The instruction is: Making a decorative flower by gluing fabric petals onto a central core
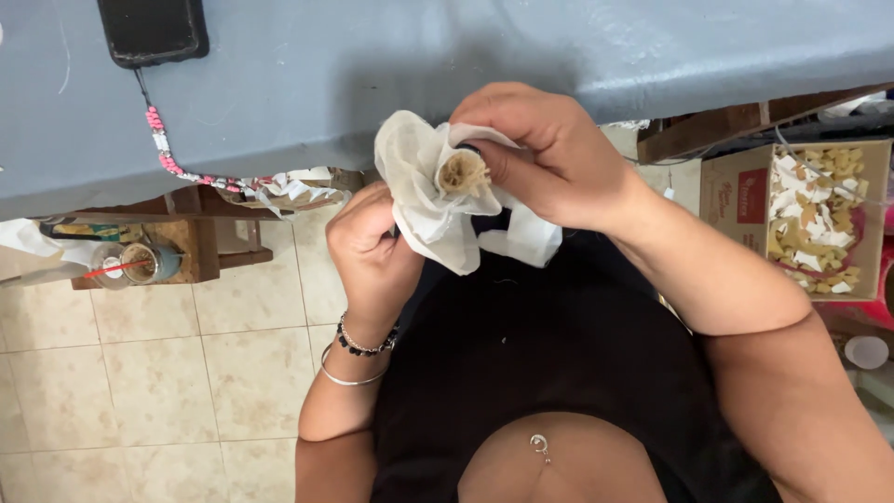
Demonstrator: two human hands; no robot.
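Both hands raised in front of torso, close together. Left hand [372, 251] curled into a loose fist, knuckles up, wrist bent, forearm rising from below. Right hand [549, 163] above it, fingers pinched closed, forearm entering from lower right.

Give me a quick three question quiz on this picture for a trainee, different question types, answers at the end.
1. True or false: the right hand pinches the white cloth around a tan fibrous plug.
2. Which wrist wears the bracelets?
3. The cardboard box of scraps sits: A) on the grey table, B) beside the person's right arm, C) in the lap.

Key: 1 true; 2 left, below the left hand; 3 B.
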